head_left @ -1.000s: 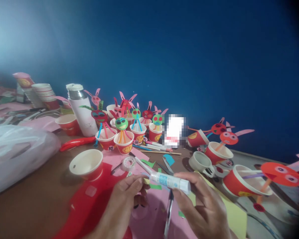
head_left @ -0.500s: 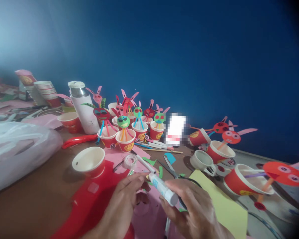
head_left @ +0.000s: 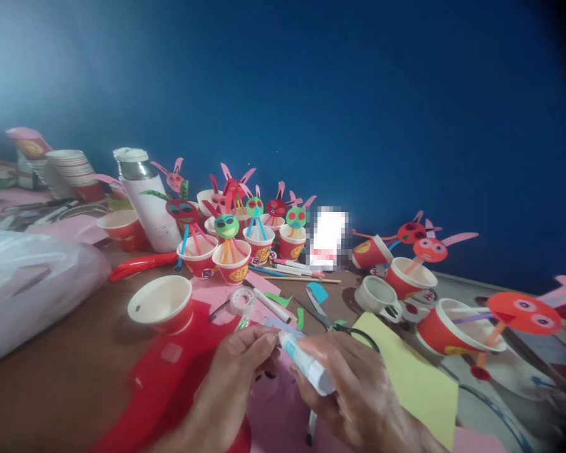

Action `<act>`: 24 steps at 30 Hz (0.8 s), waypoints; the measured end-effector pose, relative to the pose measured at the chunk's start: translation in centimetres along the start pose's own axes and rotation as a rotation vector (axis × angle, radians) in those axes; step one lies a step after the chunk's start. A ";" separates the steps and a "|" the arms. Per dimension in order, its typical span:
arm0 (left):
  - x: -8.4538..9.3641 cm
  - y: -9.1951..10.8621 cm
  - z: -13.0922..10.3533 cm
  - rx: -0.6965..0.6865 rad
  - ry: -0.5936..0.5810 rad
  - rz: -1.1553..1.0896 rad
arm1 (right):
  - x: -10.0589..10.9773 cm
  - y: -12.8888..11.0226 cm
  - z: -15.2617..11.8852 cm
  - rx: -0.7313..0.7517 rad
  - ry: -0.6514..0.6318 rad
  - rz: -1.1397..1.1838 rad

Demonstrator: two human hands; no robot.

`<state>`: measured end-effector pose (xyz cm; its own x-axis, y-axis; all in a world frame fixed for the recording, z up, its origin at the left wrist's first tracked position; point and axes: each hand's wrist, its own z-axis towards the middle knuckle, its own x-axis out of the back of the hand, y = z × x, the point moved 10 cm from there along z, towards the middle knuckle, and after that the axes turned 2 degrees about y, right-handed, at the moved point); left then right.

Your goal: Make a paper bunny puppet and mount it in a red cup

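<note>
My right hand (head_left: 346,377) grips a white glue stick (head_left: 306,362) with a blue label, tilted so its narrow end points at my left fingertips. My left hand (head_left: 238,368) is closed in a pinch near that end; whatever its fingers hold is too small or hidden to make out. Beneath both hands lies pink paper (head_left: 278,415), where a round paper face (head_left: 265,385) is partly covered by my left hand. Red paper (head_left: 170,377) spreads out to the left. Beyond the hands rest scissors (head_left: 330,322), a tape roll (head_left: 242,301) and a marker (head_left: 273,306).
Red paper cups with paper bunny figures, such as a green-faced one (head_left: 226,226), stand at the back. An empty paper cup (head_left: 163,305), a flask (head_left: 148,214) and a plastic bag (head_left: 38,289) are leftward. Rightward are a mug (head_left: 377,296) and yellow paper (head_left: 405,371).
The view has shifted slightly, so the table items appear a little further left and higher. The glue stick's tip has come closer to my left fingertips.
</note>
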<state>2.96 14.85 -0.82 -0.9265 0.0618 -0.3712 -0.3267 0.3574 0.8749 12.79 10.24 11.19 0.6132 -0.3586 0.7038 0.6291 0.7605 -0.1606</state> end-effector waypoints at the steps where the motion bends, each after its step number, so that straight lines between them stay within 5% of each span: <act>1: 0.1 0.0 0.0 -0.006 0.012 0.008 | -0.1 0.1 -0.1 -0.007 -0.006 -0.016; 6: 0.5 -0.1 0.0 0.026 0.068 -0.046 | -0.2 1.4 -0.6 -0.071 -0.059 -0.094; 11: 0.7 0.4 0.1 0.001 0.079 -0.049 | 1.7 1.3 -0.4 -0.066 0.060 -0.060; 24: 0.5 -1.4 -0.4 0.050 0.034 -0.147 | 0.0 0.5 -0.7 -0.014 0.026 0.007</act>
<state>2.92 14.01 -2.11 -0.8754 -0.0261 -0.4827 -0.4504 0.4067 0.7948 13.46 10.21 10.63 0.6301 -0.3673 0.6842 0.6310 0.7557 -0.1754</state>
